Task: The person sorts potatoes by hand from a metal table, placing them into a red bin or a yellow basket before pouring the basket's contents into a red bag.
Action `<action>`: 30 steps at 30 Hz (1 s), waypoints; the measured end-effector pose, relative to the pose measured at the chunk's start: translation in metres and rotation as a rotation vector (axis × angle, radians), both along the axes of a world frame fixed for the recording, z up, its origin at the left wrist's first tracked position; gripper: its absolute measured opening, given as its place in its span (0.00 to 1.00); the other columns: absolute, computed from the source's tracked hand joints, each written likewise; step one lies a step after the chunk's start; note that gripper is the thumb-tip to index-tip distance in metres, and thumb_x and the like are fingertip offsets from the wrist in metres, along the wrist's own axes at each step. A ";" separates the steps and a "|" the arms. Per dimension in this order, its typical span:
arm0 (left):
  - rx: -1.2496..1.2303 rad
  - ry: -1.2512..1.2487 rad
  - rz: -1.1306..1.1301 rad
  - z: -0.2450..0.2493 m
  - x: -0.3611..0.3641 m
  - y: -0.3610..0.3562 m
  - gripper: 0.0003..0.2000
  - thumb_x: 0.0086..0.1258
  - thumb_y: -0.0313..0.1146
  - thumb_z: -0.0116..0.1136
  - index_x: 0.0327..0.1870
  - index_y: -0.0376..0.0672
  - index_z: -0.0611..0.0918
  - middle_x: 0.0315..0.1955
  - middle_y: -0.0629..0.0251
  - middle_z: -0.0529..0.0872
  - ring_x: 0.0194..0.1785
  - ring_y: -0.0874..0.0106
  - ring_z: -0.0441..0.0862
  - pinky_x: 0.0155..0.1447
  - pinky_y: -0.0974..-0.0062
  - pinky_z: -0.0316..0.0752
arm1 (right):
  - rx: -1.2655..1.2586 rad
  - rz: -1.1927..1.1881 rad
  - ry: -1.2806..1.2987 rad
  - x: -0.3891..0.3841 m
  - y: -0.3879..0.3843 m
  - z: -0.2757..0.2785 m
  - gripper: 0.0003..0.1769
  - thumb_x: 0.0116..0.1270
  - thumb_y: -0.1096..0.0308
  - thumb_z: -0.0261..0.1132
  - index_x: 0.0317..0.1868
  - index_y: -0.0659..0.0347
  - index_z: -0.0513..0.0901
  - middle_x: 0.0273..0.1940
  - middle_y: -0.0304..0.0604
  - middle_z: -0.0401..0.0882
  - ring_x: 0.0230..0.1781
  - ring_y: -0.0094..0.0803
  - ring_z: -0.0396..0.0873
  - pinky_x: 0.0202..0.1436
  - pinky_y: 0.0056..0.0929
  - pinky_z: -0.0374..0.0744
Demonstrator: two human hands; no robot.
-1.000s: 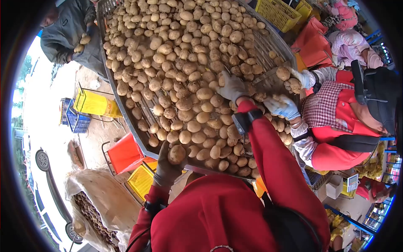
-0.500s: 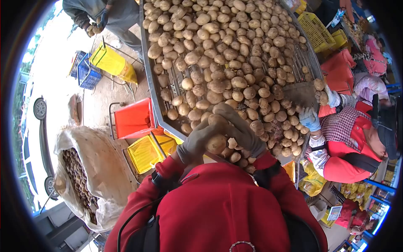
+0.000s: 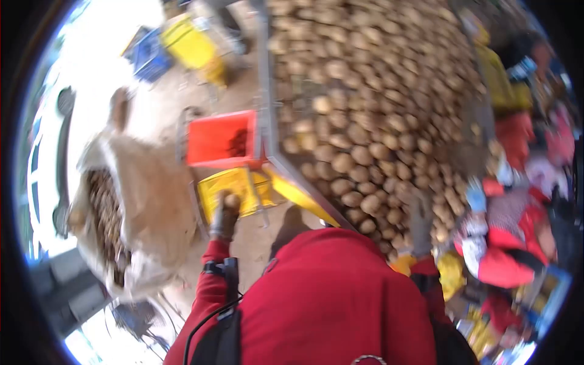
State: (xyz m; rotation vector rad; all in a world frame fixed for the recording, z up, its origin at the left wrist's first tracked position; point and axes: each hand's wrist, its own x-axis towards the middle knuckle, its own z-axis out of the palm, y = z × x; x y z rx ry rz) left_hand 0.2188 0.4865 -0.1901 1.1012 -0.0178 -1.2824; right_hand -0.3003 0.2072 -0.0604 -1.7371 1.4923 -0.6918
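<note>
My left hand (image 3: pixel 224 220), in a grey glove, is closed around a potato (image 3: pixel 232 201). It is over the near side of a yellow crate (image 3: pixel 226 185) that stands left of the sorting table. My right hand (image 3: pixel 420 228), gloved too, is at the near edge of the potato heap (image 3: pixel 380 149) on the table. Its fingers look stretched out, though motion blurs them, and I see nothing held in them. The potatoes around it are brown and loose.
A red crate (image 3: pixel 213 141) with dark lumps inside stands beyond the yellow one. At the left is a large pale sack (image 3: pixel 149 219) of potatoes. The table's metal rim (image 3: pixel 267 91) runs along the heap. A co-worker's blue-gloved hand (image 3: pixel 476 196) is at the right side.
My hands were together over the heap with potatoes; now they are apart. The left has swung left over the yellow crate with a potato, the right has moved right. The view has shifted.
</note>
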 end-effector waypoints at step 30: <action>-0.084 -0.649 -1.021 0.238 -0.282 -0.282 0.13 0.83 0.34 0.59 0.62 0.40 0.85 0.42 0.70 0.90 0.35 0.84 0.85 0.38 0.81 0.81 | 0.319 0.230 -0.945 0.007 0.003 0.053 0.27 0.86 0.48 0.55 0.70 0.61 0.72 0.55 0.46 0.86 0.41 0.36 0.88 0.41 0.32 0.88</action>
